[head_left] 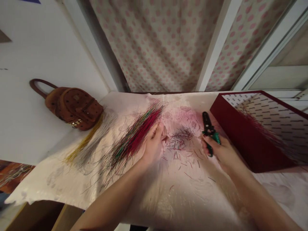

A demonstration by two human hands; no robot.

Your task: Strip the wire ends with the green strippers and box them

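My right hand (218, 147) is wrapped round the green handles of black-headed wire strippers (208, 123), whose head points away from me. Just right of a long bundle of thin red, green and dark wires (144, 131), my left hand (156, 136) is closed with its fingertips pinched together. Whatever is between those fingers is hidden or too thin to make out. Between my two hands lies a loose pile of short cut wire pieces (181, 138), with more bits scattered toward me on the plastic-covered table (154, 195).
At the right stands a dark red box (233, 134) with patterned lining and wires inside. Yellow wires (85, 144) and silver-grey wires (96, 141) lie on the left, beside a brown backpack (77, 107) against the wall. A dotted curtain (156, 45) hangs behind the table.
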